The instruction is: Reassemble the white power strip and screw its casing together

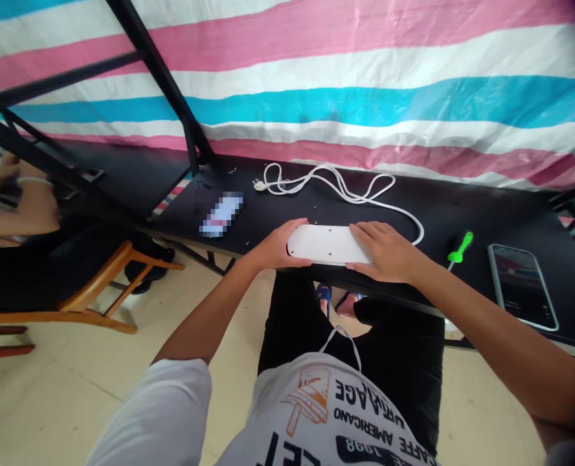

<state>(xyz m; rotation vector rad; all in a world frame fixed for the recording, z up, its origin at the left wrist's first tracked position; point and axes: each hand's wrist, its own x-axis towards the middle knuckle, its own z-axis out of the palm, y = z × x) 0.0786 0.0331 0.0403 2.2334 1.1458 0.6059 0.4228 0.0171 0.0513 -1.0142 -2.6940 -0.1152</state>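
A white power strip lies between my two hands at the front edge of the black desk, its flat side with several small dark screw holes facing up. My left hand wraps its left end, thumb on the near edge and fingers on the far edge. Over the right end my right hand is closed, hiding that end. From behind the right hand a white cord loops back across the desk to its plug. To the right lies a screwdriver with a bright green handle.
A phone rests on the desk at the right. A blurred-out rectangular item and tiny loose pieces lie at the left. Black metal posts and a striped sheet stand behind. Another person's arm and a wooden chair are at far left.
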